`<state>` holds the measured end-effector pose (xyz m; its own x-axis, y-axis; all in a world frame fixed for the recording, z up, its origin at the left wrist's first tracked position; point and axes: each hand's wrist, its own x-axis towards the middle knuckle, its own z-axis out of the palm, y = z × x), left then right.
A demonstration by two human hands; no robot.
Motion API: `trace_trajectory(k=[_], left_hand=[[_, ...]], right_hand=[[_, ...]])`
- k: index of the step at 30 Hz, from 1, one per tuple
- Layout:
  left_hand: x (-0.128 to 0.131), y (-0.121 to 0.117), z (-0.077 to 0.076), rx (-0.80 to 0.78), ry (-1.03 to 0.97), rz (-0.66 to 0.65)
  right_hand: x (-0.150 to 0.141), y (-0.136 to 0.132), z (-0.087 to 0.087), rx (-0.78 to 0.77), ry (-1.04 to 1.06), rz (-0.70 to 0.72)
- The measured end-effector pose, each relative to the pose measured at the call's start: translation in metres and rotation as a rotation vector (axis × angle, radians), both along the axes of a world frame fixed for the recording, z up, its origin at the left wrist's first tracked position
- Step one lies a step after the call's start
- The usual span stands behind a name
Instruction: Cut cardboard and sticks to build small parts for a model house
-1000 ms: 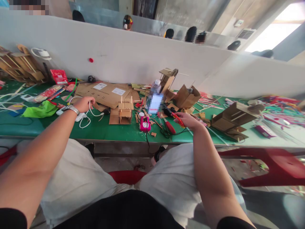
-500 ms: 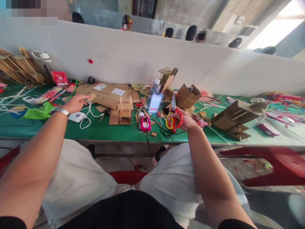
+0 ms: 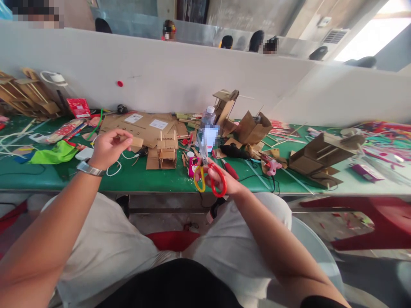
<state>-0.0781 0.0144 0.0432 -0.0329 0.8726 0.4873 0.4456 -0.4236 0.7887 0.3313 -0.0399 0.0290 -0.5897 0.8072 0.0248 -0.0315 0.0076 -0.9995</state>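
My left hand (image 3: 111, 149) is closed on a small piece of cardboard (image 3: 137, 143), which sticks out to the right of the fingertips above the table. Scissors (image 3: 218, 188) with one red and one yellow handle loop are in my right hand (image 3: 221, 174), blades pointing up and away from me. Between the hands stands a small cardboard model (image 3: 167, 155) with sticks in it. Just behind the right hand is a pink case (image 3: 192, 164), partly covered by the fingers. A phone with a lit screen (image 3: 212, 136) leans against a clear bottle (image 3: 209, 115) behind the blades.
Flattened cardboard (image 3: 141, 128) lies at the back of the green table (image 3: 128, 182). A glue gun (image 3: 272, 166) with a black cord and a larger cardboard structure (image 3: 314, 158) are on the right. Left are a green cloth (image 3: 54, 153) and white cables. A red stool (image 3: 385, 218) stands right.
My left hand has moved right and towards me with the cardboard piece. My right hand has brought the scissors left and lower, in front of the pink case.
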Motion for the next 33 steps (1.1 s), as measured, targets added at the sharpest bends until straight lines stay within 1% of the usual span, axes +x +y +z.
trace_trajectory(k=[1, 3, 7, 9, 12, 15, 19, 25, 27, 30, 33], left_hand=[[0.009, -0.008, -0.001, 0.011, -0.031, -0.021], [0.027, -0.025, -0.004, -0.033, -0.070, -0.082], [0.062, -0.053, -0.015, -0.147, -0.081, -0.181], [0.075, -0.061, -0.022, -0.187, -0.091, -0.200], [0.087, -0.063, -0.032, -0.229, -0.149, -0.239], [0.091, -0.061, -0.043, -0.260, -0.173, -0.282], [0.093, -0.060, -0.053, -0.253, -0.101, -0.323], [0.097, -0.061, -0.056, -0.090, 0.071, -0.274], [0.099, -0.061, -0.056, -0.076, 0.098, -0.266], [0.103, -0.062, -0.061, -0.158, 0.025, -0.299], [0.107, -0.063, -0.066, -0.278, -0.079, -0.341]], right_hand=[[-0.007, -0.005, -0.002, -0.009, 0.031, 0.053], [-0.020, -0.016, -0.009, -0.033, 0.077, 0.131], [-0.045, -0.037, -0.026, -0.106, 0.072, 0.193], [-0.056, -0.048, -0.035, -0.172, 0.067, 0.238], [-0.070, -0.063, -0.046, -0.224, 0.050, 0.282], [-0.078, -0.072, -0.055, -0.215, 0.043, 0.243], [-0.083, -0.074, -0.062, -0.194, 0.041, 0.156], [-0.086, -0.071, -0.069, -0.190, -0.035, 0.043], [-0.087, -0.071, -0.071, -0.192, -0.058, -0.001], [-0.087, -0.070, -0.074, -0.178, -0.076, -0.033], [-0.087, -0.069, -0.076, -0.120, -0.095, -0.045]])
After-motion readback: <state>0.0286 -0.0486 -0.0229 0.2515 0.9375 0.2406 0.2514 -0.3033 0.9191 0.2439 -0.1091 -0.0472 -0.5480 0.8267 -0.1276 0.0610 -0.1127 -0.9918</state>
